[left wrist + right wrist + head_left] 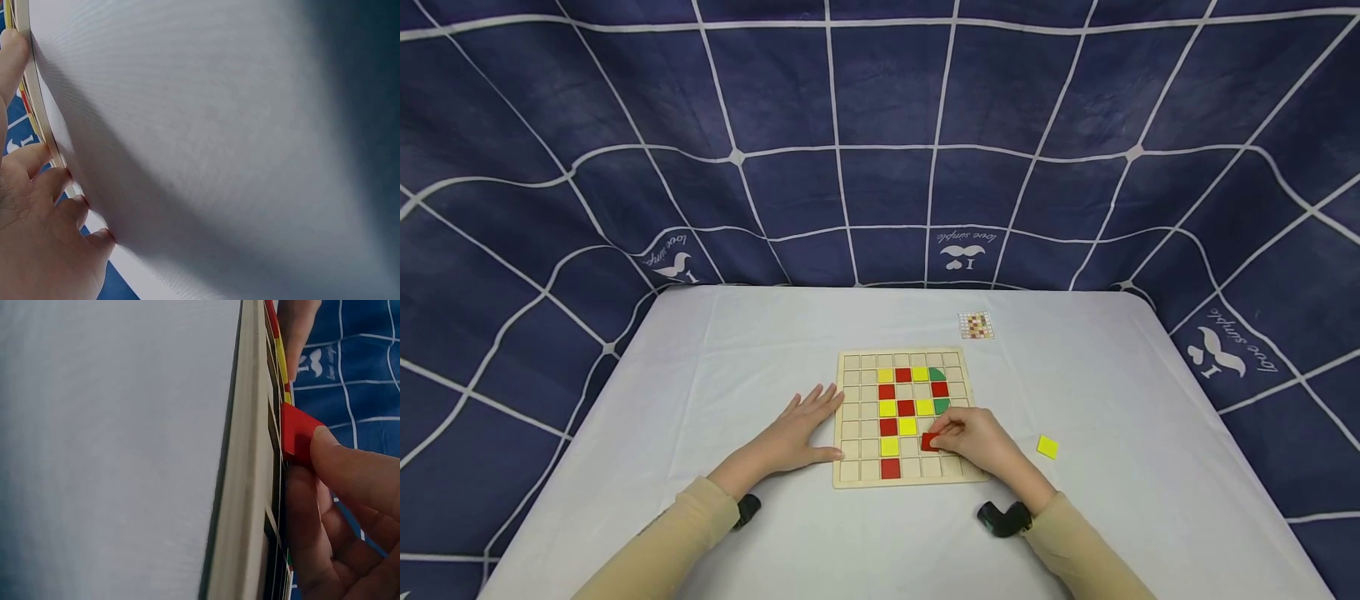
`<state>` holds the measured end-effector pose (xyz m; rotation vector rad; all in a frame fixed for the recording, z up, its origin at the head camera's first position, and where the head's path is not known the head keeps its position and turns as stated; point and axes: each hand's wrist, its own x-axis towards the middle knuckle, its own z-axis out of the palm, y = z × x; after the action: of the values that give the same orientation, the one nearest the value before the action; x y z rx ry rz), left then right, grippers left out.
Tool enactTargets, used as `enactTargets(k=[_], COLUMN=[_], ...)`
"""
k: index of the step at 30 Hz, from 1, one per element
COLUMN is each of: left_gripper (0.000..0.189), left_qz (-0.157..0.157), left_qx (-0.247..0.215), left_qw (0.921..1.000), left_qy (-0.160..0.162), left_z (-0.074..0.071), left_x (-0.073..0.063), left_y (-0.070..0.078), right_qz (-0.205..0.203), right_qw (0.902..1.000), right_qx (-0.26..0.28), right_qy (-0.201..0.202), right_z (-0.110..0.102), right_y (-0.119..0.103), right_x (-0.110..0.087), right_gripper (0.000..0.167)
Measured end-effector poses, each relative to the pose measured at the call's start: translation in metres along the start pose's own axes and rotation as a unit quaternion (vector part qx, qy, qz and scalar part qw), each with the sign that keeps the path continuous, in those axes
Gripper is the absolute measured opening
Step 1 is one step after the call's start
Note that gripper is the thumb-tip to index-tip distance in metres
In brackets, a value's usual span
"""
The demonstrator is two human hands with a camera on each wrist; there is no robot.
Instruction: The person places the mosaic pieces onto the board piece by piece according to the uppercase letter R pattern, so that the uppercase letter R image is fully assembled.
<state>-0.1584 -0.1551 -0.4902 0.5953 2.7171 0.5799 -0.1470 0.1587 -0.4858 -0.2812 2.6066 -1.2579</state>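
A square wooden grid board [851,451] lies on the white table. Red, yellow and green tiles fill some of its cells; two green pieces [942,406] have a curved side. My right hand [972,437] pinches a red square tile [929,442] between thumb and fingers, over the lower right part of the board. In the right wrist view, the held tile [298,432] is tilted, one edge close to the board's surface. My left hand [797,429] spreads its straight fingers along the board's left edge, fingertips and thumb right at the rim.
A loose yellow square tile [1047,447] lies on the table [1120,500] right of the board. Behind the board is a small card [976,325] printed with a coloured grid pattern. Dark blue checked cloth [880,192] hangs around the table's back and sides.
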Motion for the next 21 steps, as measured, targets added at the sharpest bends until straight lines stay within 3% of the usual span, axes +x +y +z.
enactTargets(k=[15, 21], left_gripper=[0.098, 0.098], left_qz=[0.000, -0.002], left_qx=[0.004, 0.003], left_qw=[1.0000, 1.0000], left_qy=[-0.001, -0.003], left_z=[0.000, 0.000], left_x=[0.001, 0.001], left_y=[-0.001, 0.000], right_qz=[-0.012, -0.033], right_qw=[0.9991, 0.9991], right_qx=[-0.039, -0.022], right_qy=[-0.001, 0.013], right_z=[0.004, -0.010], right_y=[-0.007, 0.000], right_x=[0.000, -0.004], right_gripper=[0.010, 0.007])
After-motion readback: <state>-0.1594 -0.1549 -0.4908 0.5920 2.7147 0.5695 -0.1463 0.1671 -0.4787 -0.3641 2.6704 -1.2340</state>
